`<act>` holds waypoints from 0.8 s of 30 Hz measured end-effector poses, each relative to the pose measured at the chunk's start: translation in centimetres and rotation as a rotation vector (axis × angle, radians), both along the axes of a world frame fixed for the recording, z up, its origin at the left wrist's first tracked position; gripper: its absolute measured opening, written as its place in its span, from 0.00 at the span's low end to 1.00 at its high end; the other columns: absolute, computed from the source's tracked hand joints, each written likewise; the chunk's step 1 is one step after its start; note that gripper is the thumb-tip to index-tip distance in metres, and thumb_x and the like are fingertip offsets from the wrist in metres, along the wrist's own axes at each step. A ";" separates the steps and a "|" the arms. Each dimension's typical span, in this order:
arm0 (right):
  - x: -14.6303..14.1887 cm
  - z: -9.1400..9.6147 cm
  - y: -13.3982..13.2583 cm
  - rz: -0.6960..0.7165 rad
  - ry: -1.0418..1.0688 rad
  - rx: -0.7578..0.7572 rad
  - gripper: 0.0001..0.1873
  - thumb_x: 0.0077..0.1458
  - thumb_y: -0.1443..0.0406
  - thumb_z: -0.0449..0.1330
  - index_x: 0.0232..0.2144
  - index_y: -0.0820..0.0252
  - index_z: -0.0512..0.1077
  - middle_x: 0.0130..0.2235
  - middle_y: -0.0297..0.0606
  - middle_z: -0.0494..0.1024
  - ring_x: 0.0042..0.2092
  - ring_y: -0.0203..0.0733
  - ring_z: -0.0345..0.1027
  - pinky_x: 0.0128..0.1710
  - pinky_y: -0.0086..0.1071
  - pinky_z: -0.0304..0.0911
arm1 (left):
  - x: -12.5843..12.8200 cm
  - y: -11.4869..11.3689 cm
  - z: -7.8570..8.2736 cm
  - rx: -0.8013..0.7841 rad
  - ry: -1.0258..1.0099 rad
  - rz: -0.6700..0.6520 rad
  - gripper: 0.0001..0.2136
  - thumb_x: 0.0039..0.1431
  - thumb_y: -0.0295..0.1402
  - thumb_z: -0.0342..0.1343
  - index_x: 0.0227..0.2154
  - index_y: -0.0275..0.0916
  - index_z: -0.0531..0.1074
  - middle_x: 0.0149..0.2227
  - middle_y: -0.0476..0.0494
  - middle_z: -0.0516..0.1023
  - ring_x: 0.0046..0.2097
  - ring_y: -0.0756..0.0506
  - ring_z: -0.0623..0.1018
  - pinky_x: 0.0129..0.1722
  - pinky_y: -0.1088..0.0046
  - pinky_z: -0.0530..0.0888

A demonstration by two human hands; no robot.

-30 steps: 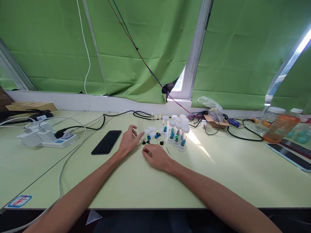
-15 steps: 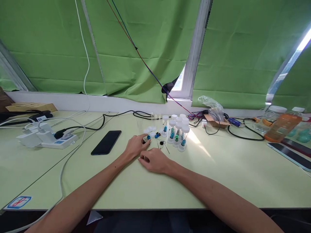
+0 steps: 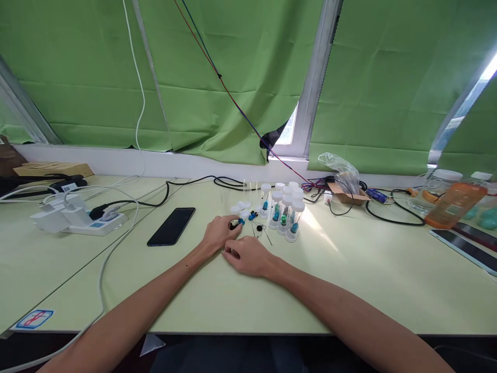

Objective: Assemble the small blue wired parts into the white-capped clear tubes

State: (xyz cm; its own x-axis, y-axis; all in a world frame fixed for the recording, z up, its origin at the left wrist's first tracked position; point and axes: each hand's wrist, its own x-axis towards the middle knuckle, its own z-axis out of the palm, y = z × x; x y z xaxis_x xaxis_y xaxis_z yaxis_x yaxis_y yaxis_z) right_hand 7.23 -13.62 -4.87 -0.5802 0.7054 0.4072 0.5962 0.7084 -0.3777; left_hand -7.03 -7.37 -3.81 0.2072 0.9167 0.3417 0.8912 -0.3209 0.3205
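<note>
My left hand (image 3: 220, 233) rests on the table with its fingers curled around a small blue-and-black part (image 3: 241, 221); the fingertips cover some of it. Just nearer to me, my right hand (image 3: 248, 255) lies with curled fingers, and whatever they may hold is hidden. Beyond the hands are small blue pieces (image 3: 252, 215), white caps (image 3: 244, 213) and a round black piece (image 3: 259, 228) among thin dark pins (image 3: 267, 236). White-capped clear tubes (image 3: 283, 221) stand upright in a cluster, with blue and green pieces inside. Clear uncapped tubes (image 3: 247, 196) stand behind the white caps.
A black phone (image 3: 171, 227) lies left of my hands, beside a white power strip (image 3: 91, 225) with cables. At the back right are a small cardboard box (image 3: 347, 195) and a plastic bag (image 3: 341, 173). Far right, an orange bottle (image 3: 454, 205) stands near another phone (image 3: 464, 249).
The whole view has shifted slightly. The blue part at my left fingertips shows a little farther right of the fingers. My right hand has barely moved.
</note>
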 end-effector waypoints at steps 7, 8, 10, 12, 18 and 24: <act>0.0 -0.2 0.1 0.005 -0.004 0.010 0.08 0.61 0.64 0.56 0.29 0.58 0.70 0.26 0.32 0.74 0.28 0.35 0.63 0.28 0.29 0.47 | -0.1 0.1 -0.2 0.009 -0.019 -0.028 0.17 0.56 0.47 0.52 0.41 0.47 0.81 0.26 0.45 0.79 0.29 0.43 0.76 0.27 0.72 0.62; 0.0 -0.2 0.1 0.005 -0.007 0.009 0.08 0.61 0.64 0.56 0.29 0.58 0.71 0.26 0.32 0.74 0.28 0.35 0.63 0.28 0.29 0.47 | -0.1 0.1 -0.2 0.007 -0.027 -0.033 0.17 0.56 0.47 0.52 0.40 0.47 0.81 0.25 0.45 0.79 0.29 0.43 0.76 0.26 0.72 0.62; 0.0 -0.2 0.1 0.007 -0.011 0.012 0.08 0.61 0.64 0.56 0.30 0.58 0.71 0.26 0.32 0.74 0.28 0.35 0.63 0.28 0.29 0.47 | -0.1 0.1 -0.2 0.004 -0.048 -0.042 0.17 0.56 0.47 0.52 0.39 0.47 0.81 0.24 0.45 0.79 0.28 0.44 0.75 0.26 0.72 0.61; 0.0 0.0 0.1 -0.002 -0.007 0.022 0.09 0.61 0.64 0.56 0.29 0.58 0.71 0.26 0.33 0.75 0.28 0.36 0.64 0.28 0.29 0.48 | -0.2 0.0 -0.1 0.000 -0.073 -0.064 0.17 0.56 0.47 0.52 0.38 0.46 0.82 0.23 0.46 0.77 0.27 0.45 0.74 0.26 0.72 0.61; 0.3 0.5 0.5 -0.169 0.080 0.060 0.11 0.63 0.65 0.51 0.34 0.58 0.73 0.27 0.34 0.76 0.29 0.37 0.68 0.30 0.30 0.53 | -0.4 -0.3 0.2 -0.006 -0.127 -0.169 0.14 0.54 0.42 0.53 0.34 0.45 0.82 0.19 0.47 0.74 0.25 0.46 0.72 0.26 0.73 0.59; 0.9 0.7 1.2 -0.432 0.223 0.068 0.11 0.62 0.64 0.51 0.42 0.58 0.71 0.35 0.38 0.79 0.35 0.42 0.72 0.32 0.31 0.56 | -0.4 -0.4 0.1 0.011 -0.047 -0.213 0.16 0.59 0.37 0.48 0.38 0.44 0.82 0.23 0.44 0.78 0.26 0.46 0.72 0.29 0.71 0.60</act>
